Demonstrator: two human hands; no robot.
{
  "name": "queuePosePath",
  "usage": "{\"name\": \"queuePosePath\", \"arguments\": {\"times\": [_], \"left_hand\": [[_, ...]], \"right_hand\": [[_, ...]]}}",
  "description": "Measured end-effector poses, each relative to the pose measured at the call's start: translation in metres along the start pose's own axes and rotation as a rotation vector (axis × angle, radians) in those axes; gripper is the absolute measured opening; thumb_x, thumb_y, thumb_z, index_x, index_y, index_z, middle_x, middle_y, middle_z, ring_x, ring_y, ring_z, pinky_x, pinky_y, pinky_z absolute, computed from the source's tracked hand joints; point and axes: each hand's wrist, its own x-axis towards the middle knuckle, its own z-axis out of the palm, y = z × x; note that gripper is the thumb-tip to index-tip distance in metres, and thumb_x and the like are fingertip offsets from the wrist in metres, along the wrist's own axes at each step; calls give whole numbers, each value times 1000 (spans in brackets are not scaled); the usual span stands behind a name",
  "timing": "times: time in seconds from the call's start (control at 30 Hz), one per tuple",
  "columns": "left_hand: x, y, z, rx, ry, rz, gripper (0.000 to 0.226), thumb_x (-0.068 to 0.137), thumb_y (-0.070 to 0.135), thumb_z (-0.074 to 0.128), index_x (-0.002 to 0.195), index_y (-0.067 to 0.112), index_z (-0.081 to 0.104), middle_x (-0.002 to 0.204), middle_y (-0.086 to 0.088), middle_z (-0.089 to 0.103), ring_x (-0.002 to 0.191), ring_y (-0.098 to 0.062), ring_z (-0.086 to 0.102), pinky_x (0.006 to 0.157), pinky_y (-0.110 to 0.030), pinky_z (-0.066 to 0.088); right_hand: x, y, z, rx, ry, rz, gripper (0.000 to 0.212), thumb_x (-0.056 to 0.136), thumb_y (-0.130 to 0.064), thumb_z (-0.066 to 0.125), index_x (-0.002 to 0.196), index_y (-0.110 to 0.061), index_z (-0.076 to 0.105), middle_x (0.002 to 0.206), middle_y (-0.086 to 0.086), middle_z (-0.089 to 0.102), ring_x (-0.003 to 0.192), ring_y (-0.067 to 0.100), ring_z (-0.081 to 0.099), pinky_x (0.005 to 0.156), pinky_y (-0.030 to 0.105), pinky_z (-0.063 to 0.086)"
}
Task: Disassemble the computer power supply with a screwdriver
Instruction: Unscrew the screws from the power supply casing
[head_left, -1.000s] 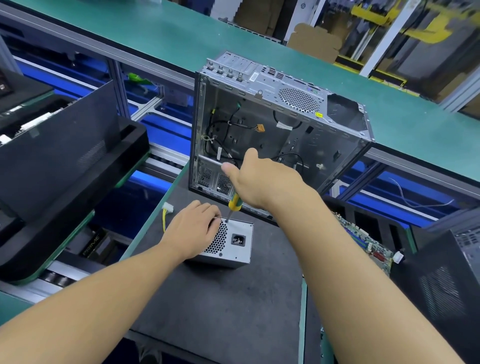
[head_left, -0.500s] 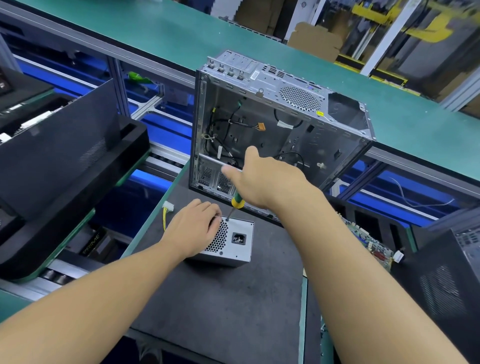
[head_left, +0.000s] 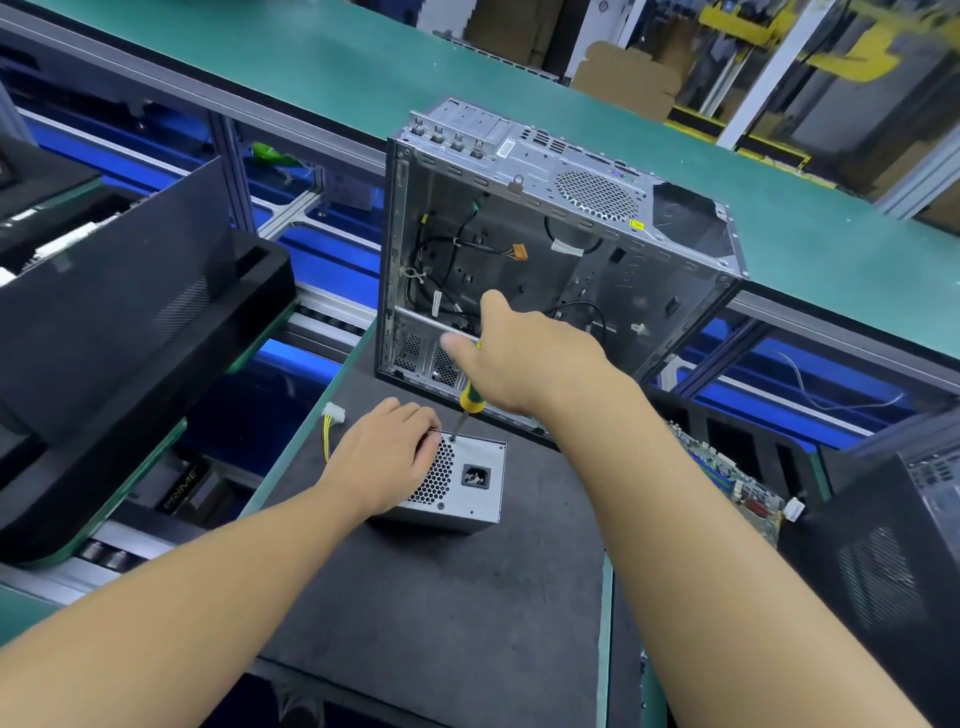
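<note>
Barely begun, I judge: my left hand (head_left: 384, 457) grips the closed grey metal power supply (head_left: 470, 486), right hand (head_left: 519, 364) holds the yellow-green screwdriver (head_left: 470, 401) at its eleven-o'clock corner.

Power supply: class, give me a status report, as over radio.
Left hand holds power supply on mat. Right hand grips screwdriver, tip at its top corner. Open case behind; nothing blocking.

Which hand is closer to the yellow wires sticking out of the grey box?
Left. The left hand holds the power supply, just right of the yellow wires. The right hand is farther right and higher, gripping the screwdriver.
</note>
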Motion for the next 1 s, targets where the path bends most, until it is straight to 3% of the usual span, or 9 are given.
{"name": "queuePosePath", "arguments": {"times": [0.13, 0.27, 0.4, 0.47, 0.57, 0.63, 0.77, 0.87, 1.0], "left_hand": [[-1, 0, 0, -4, -12, 2, 22, 101, 32, 44, 102, 22, 64, 95, 12, 65, 89, -17, 48, 77, -28, 43], [-1, 3, -2, 174, 45, 137, 31, 98, 38, 40, 104, 22, 65, 97, 9, 65, 86, -21, 56, 83, -41, 41], [-1, 5, -3, 162, 64, 234, 30, 95, 39, 44, 99, 16, 64, 98, 5, 64, 85, -21, 60, 84, -38, 43], [-1, 6, -4, 131, 40, 226, 32, 95, 40, 43, 99, 16, 63, 93, 5, 65, 81, -19, 62, 77, -35, 46], [0, 8, -6, 103, 18, 182, 23, 93, 35, 60, 103, 15, 63, 80, 5, 66, 73, -19, 63, 75, -35, 48], [2, 8, -7, 94, -7, 161, 21, 90, 33, 67, 100, 15, 61, 71, 4, 63, 69, -22, 62, 70, -35, 50], [11, 11, -10, 102, -128, 122, 24, 96, 42, 50, 107, 21, 53, 73, 6, 56, 80, -22, 61, 78, -36, 40], [16, 21, -7, 161, -276, 23, 44, 90, 60, 33, 109, 24, 50, 92, 9, 54, 97, -19, 54, 87, -39, 37], [3, 28, 1, 248, -132, 9, 56, 85, 67, 30, 100, 21, 58, 92, 8, 57, 90, -19, 55, 79, -40, 39]], "right_hand": [[3, -1, 3, -40, 51, 3, 34, 103, -49, 26, 100, -17, 34, 70, -2, 41, 64, 24, 43, 49, 31, 20], [3, 2, 1, 41, 11, -54, 19, 100, -35, 38, 102, -16, 35, 68, -1, 50, 60, 19, 46, 51, 32, 27], [2, 1, -2, 93, -60, -75, 26, 92, -34, 50, 104, -15, 37, 75, -1, 48, 68, 22, 50, 53, 33, 30], [1, 0, 0, 50, -29, -36, 31, 94, -41, 46, 102, -16, 31, 73, -2, 47, 63, 20, 47, 50, 31, 25], [1, -1, 0, -26, -9, 16, 41, 97, -61, 31, 102, -20, 27, 72, -2, 38, 67, 25, 42, 49, 31, 18], [2, -1, 2, -40, 10, 14, 40, 100, -57, 28, 101, -17, 30, 71, -2, 37, 64, 24, 40, 49, 31, 18], [3, 2, 1, 34, -41, -44, 22, 100, -36, 39, 107, -15, 34, 72, 0, 47, 62, 19, 44, 51, 32, 26], [2, 5, -5, 91, -113, -72, 27, 95, -31, 46, 115, -15, 36, 76, 0, 52, 71, 23, 52, 57, 35, 34], [1, 4, -3, 14, -22, 11, 33, 98, -49, 37, 102, -17, 31, 71, -1, 47, 63, 21, 45, 50, 31, 23]]}}
